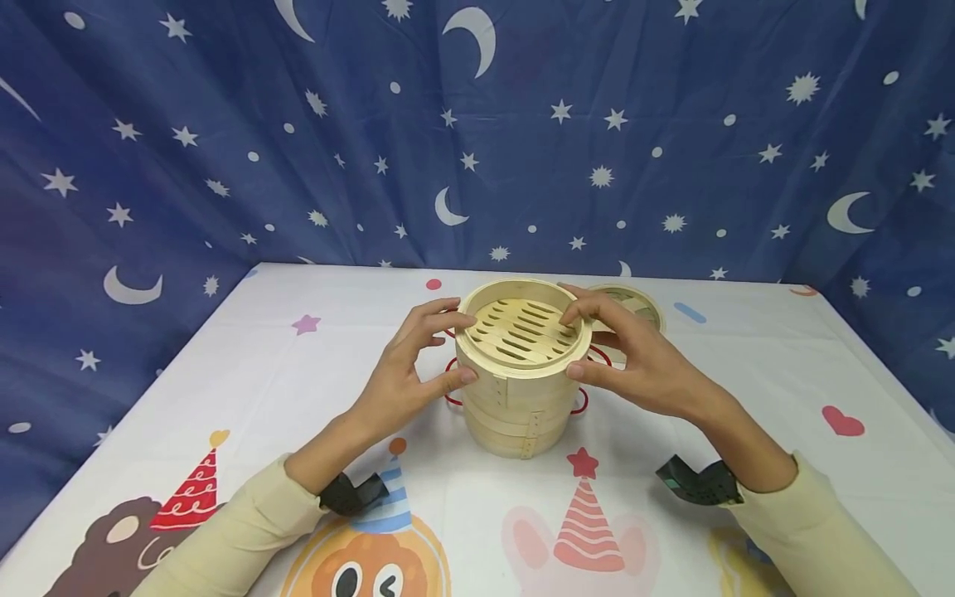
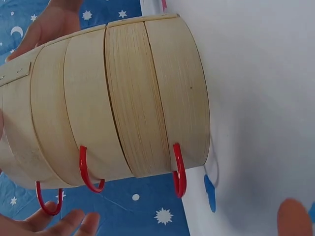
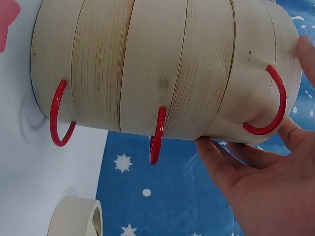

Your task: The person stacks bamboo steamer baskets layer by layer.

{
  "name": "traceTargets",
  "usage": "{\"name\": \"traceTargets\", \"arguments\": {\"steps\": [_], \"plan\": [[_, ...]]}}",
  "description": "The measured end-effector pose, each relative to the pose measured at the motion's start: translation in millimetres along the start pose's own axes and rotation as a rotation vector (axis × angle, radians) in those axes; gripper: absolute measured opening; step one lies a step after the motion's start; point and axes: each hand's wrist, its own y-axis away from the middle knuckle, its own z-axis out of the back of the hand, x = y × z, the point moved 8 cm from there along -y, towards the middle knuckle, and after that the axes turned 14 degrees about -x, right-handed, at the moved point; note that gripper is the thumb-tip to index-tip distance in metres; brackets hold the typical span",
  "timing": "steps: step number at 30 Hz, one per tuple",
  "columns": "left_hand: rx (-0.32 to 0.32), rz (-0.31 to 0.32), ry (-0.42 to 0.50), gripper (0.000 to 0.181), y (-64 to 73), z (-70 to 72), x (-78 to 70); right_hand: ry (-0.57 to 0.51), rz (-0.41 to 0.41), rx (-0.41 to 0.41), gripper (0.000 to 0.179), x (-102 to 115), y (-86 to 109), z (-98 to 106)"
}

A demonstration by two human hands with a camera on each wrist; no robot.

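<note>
A stack of round bamboo steamer baskets stands upright on the table, its slatted top basket uncovered. My left hand grips that top basket from the left, thumb against the front wall and fingertips at the rim. From the right, my right hand holds the same basket, its thumb on the outer wall and one finger bent over the rim to the inside. Red loop handles stick out on both sides, such as one low loop in the left wrist view and another in the right wrist view.
Behind the stack, at its right, lies a round bamboo lid, partly hidden by the right hand. The white tablecloth carries printed party figures. A dark blue curtain with stars and moons rises along the table's back.
</note>
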Motion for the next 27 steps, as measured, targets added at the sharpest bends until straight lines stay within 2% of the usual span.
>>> {"name": "traceTargets", "arguments": {"steps": [6, 15, 22, 27], "plan": [[-0.024, 0.007, 0.017, 0.055, 1.5, -0.6, -3.1, 0.028, -0.004, -0.022, 0.045, 1.2, -1.4, 3.2], [-0.067, 0.013, 0.059, 0.056, 3.3, -2.2, -8.8, 0.051, 0.039, -0.072, 0.046, 4.6, -3.8, 8.0], [-0.088, 0.041, 0.057, 0.056, 5.7, -4.0, -9.1, 0.078, 0.065, -0.122, 0.037, 5.8, -3.7, 12.4], [-0.089, 0.042, 0.059, 0.057, 6.3, -2.5, -9.0, 0.056, 0.058, -0.122, 0.035, 4.2, -2.9, 14.1]]}}
